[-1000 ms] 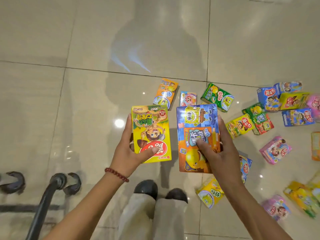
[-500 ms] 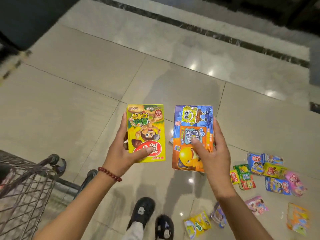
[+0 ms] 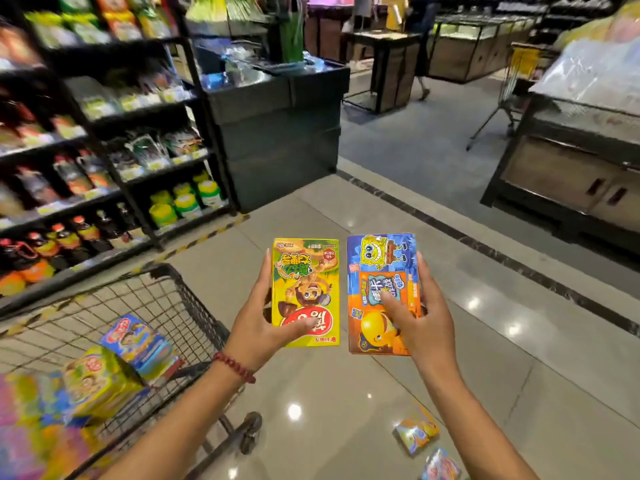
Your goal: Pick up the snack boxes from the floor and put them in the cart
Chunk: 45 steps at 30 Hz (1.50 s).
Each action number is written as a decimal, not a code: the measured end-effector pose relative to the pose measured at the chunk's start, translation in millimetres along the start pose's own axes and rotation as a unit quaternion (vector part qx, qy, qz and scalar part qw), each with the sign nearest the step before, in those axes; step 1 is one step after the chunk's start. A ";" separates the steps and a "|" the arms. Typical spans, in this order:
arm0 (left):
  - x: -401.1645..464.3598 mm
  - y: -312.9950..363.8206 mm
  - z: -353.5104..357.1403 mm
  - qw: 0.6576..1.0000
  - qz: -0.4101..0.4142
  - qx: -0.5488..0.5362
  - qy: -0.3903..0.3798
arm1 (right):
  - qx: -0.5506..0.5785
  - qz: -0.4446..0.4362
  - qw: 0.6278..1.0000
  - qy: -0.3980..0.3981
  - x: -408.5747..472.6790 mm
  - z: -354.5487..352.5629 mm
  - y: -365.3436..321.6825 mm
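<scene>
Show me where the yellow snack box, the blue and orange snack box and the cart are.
yellow snack box (image 3: 306, 271): head view, upper front face.
blue and orange snack box (image 3: 382, 251): head view, top of front face.
cart (image 3: 194, 306): head view, wire side wall.

You stand on glossy beige floor tiles (image 3: 346, 393) catching ceiling-light glare. Dark stocked shelves (image 3: 104, 150) left, black counter (image 3: 277, 133) ahead, wooden display cabinet (image 3: 571, 168) right.

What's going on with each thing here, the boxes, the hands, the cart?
Yellow snack box: held in the air by the left hand.
Blue SpongeBob box: held in the air by the right hand.
Cart: holding several boxes already.
Two boxes on the floor: not picked up.
</scene>
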<state>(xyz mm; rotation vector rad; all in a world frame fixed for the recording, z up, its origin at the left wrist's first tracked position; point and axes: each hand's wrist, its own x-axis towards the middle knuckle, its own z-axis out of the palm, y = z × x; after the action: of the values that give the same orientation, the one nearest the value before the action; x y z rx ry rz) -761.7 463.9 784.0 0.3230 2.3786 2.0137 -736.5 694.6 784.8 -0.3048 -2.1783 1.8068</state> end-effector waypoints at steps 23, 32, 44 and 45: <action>-115.2 -72.9 -356.3 0.939 -0.105 0.005 0.329 | -0.051 -0.056 0.951 -0.299 -63.5 388.6 -84.8; -102.9 -133.5 -405.7 0.925 -0.157 -0.015 0.346 | -0.094 -0.019 0.941 -0.325 -66.0 468.8 -51.3; -73.3 -246.5 -390.7 0.876 -0.288 -0.047 0.383 | -0.185 0.009 0.891 -0.414 -9.5 547.1 60.8; -69.8 -258.0 -388.0 0.871 -0.301 -0.050 0.386 | -0.195 0.011 0.886 -0.422 -5.5 553.7 71.3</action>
<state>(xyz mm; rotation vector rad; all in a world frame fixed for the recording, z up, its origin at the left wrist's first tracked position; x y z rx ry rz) -786.2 35.0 590.7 -1.2912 2.2054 2.1225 -930.0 197.2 621.1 0.4914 -3.1277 1.6656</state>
